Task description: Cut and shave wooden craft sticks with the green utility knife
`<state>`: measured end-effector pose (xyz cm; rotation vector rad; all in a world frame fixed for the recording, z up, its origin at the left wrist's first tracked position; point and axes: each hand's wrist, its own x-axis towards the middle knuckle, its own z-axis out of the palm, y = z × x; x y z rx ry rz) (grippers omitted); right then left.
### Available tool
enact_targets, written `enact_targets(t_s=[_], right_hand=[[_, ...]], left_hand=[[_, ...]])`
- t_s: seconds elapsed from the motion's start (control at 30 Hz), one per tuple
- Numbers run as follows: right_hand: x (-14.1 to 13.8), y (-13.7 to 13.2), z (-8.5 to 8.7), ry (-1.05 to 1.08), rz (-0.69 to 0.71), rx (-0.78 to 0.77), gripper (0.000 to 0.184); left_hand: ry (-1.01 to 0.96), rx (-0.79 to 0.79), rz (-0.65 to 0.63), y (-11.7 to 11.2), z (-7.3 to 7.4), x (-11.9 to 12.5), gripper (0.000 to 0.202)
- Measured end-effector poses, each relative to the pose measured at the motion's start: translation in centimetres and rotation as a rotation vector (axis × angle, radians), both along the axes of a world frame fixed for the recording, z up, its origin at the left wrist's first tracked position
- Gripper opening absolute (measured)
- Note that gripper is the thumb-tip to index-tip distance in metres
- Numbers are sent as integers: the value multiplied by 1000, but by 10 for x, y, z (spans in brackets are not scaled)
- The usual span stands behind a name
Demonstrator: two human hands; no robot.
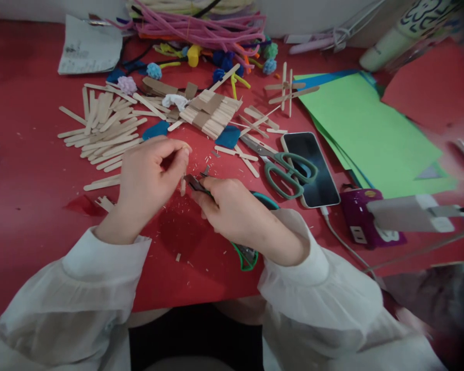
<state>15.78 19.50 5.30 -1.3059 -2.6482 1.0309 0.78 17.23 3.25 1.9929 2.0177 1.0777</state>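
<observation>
My left hand (152,180) is closed in a pinch, thumb against forefinger, over the red tabletop. A short wooden craft stick piece (183,185) hangs below its fingertips. My right hand (228,203) is wrapped round a dark metal hand tool (195,184), whose tip points left and sits right beside the stick piece. The fingers hide most of this tool, so its exact kind is unclear. Behind the right wrist shows a teal curved edge (266,200), and below it lies a green-edged tool (248,256), partly covered. Small wood chips are scattered around both hands.
Loose craft sticks (108,129) lie at left, with a stacked stick bundle (211,111) beyond the hands. Green-handled scissors (290,172) overlap a phone (315,170). Green paper (375,134) and a purple box (365,216) are at right. Pink pipe cleaners (201,26) lie behind.
</observation>
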Motion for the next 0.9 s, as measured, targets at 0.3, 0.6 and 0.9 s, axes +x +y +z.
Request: enact_targets(t_s=[0.3, 0.6, 0.9], right_hand=[[-3, -11, -9, -195, -3, 381, 18], [-2, -9, -3, -218, 11, 271, 18], [-2, -5, 0, -122, -43, 136, 17]], left_hand=[[-21, 42, 49, -3, 0, 0, 17], [-19, 18, -31, -5, 3, 1, 12], [-5, 12, 27, -6, 2, 4, 13]])
